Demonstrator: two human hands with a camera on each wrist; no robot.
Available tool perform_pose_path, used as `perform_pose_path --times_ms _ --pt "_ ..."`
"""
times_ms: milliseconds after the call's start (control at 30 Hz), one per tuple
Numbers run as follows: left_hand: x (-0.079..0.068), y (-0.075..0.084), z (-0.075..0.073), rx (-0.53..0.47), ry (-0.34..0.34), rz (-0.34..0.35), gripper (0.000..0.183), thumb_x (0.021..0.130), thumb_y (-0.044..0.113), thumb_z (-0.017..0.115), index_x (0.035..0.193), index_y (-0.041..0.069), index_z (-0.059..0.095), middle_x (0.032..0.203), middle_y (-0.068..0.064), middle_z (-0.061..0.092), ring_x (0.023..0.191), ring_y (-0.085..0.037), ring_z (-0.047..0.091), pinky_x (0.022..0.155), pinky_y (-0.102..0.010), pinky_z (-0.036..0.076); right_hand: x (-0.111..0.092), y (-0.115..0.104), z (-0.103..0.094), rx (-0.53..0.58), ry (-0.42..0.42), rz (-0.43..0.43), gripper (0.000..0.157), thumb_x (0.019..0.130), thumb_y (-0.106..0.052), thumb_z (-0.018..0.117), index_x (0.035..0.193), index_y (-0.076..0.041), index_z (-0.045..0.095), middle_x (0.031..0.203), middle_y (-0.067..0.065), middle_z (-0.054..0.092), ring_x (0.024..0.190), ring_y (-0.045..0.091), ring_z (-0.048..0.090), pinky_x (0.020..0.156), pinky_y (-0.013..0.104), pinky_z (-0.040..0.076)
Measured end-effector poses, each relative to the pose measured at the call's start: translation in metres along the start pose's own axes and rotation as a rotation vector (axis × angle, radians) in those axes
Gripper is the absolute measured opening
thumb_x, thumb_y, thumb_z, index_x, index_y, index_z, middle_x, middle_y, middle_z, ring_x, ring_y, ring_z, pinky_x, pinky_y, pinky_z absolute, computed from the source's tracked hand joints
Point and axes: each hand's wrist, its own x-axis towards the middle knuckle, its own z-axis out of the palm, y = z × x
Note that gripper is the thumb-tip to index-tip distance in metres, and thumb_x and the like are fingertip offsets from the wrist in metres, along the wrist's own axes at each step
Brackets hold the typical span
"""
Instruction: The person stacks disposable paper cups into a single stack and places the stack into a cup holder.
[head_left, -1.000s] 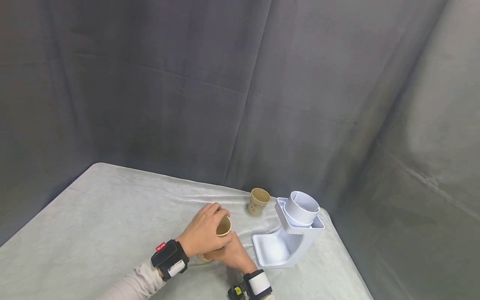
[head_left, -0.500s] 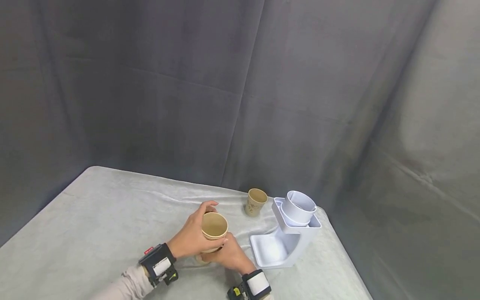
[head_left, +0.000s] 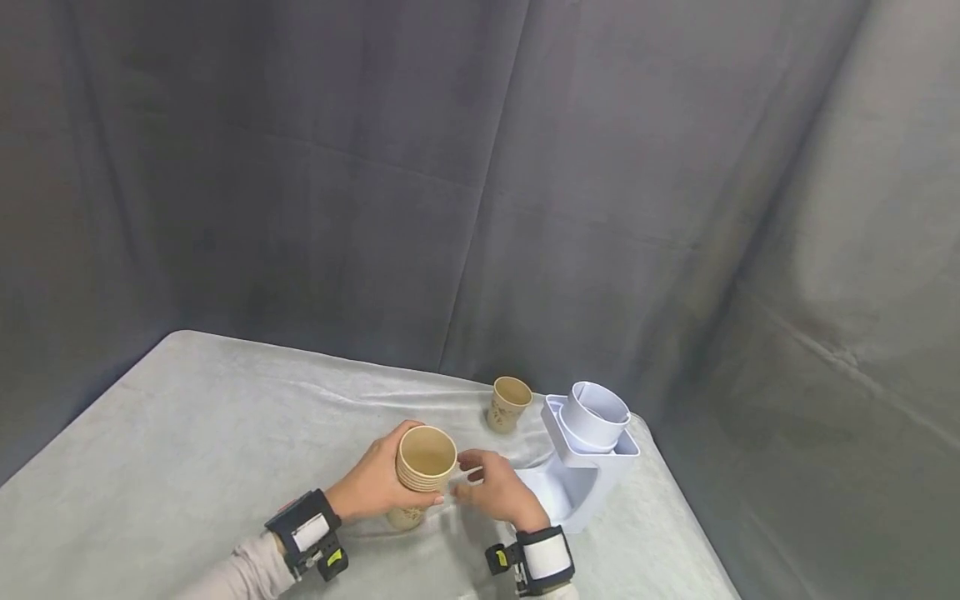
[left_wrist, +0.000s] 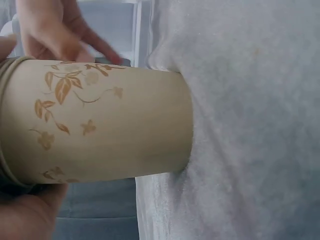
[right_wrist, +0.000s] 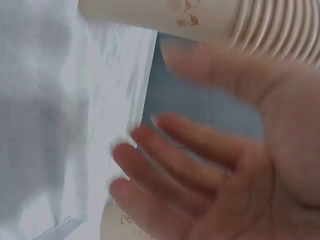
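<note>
A stack of tan paper cups point(head_left: 427, 482) with a brown leaf print stands upright on the cloth. My left hand point(head_left: 377, 479) grips it near the rims, fingers behind and thumb in front. In the left wrist view the printed side of the lowest cup point(left_wrist: 100, 122) fills the middle. Just right of the stack is my right hand point(head_left: 498, 487), apart from it and holding nothing. Its fingers point(right_wrist: 165, 165) are loosely bent and blurred in the right wrist view, with the ridged rims of the stack point(right_wrist: 280, 25) above the thumb.
A single paper cup point(head_left: 509, 406) stands near the back edge of the cloth-covered table point(head_left: 225, 433). To the right is a white stand point(head_left: 592, 467) with a tray-like base and a round white holder point(head_left: 596, 414) on top. Grey curtains point(head_left: 337, 208) hang behind.
My right hand has let go of the cup stack and moved right. My left hand has shifted slightly from over the rims to the stack's left side, so several stacked rims show.
</note>
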Motion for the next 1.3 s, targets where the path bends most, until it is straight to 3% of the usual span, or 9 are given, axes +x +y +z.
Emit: perform_pose_path --times_ms 200,367,500,667,967,1300 --pt "0.001 -0.003 0.001 -0.006 -0.035 0.018 0.078 0.061 0.041 0.081 0.125 0.024 0.041 0.110 0.005 0.058 0.097 -0.012 0.057 0.084 -0.037 0.049 0.017 0.001 -0.003 -0.158 0.346 0.016 0.037 0.075 -0.009 0.065 0.110 0.001 0.060 0.107 0.016 0.063 0.093 0.031 0.059 0.079 0.041 0.049" --pt "0.001 0.003 0.002 -0.026 -0.024 0.009 0.077 0.059 0.037 0.083 0.123 0.022 0.042 0.108 0.005 0.059 0.096 -0.012 0.058 0.083 -0.037 0.049 0.038 0.001 -0.007 -0.221 0.495 0.009 0.045 0.070 -0.011 0.069 0.113 0.001 0.058 0.112 0.018 0.060 0.103 0.034 0.055 0.087 0.046 0.045" --pt "0.000 0.018 0.002 -0.050 0.004 0.030 0.075 0.059 0.028 0.084 0.121 0.015 0.044 0.106 -0.001 0.060 0.095 -0.017 0.059 0.083 -0.038 0.049 0.053 0.003 -0.015 -0.289 0.520 0.033 0.053 0.067 -0.014 0.071 0.115 0.003 0.056 0.113 0.023 0.055 0.109 0.038 0.049 0.093 0.049 0.040" --pt "-0.003 0.032 0.004 -0.100 0.002 0.027 0.071 0.059 0.018 0.083 0.119 0.008 0.045 0.105 -0.007 0.061 0.093 -0.023 0.059 0.082 -0.040 0.049 0.066 0.014 -0.019 -0.359 0.523 0.062 0.060 0.064 -0.017 0.073 0.117 0.006 0.055 0.113 0.025 0.051 0.104 0.040 0.045 0.091 0.051 0.038" --pt "-0.006 0.007 0.024 -0.070 -0.002 0.023 0.076 0.058 0.032 0.084 0.121 0.021 0.044 0.107 0.003 0.060 0.095 -0.014 0.058 0.083 -0.035 0.049 0.079 0.043 -0.026 -0.433 0.513 0.247 0.075 0.064 -0.024 0.076 0.128 0.003 0.046 0.132 0.030 0.035 0.124 0.046 0.027 0.102 0.059 0.021" --pt "-0.008 0.005 0.034 -0.082 -0.010 0.067 0.076 0.059 0.034 0.084 0.122 0.022 0.043 0.108 0.004 0.060 0.096 -0.015 0.059 0.084 -0.034 0.049 0.079 0.063 -0.039 -0.449 0.484 0.393 0.083 0.067 -0.027 0.074 0.135 0.002 0.036 0.142 0.034 0.017 0.128 0.053 0.012 0.100 0.068 0.014"
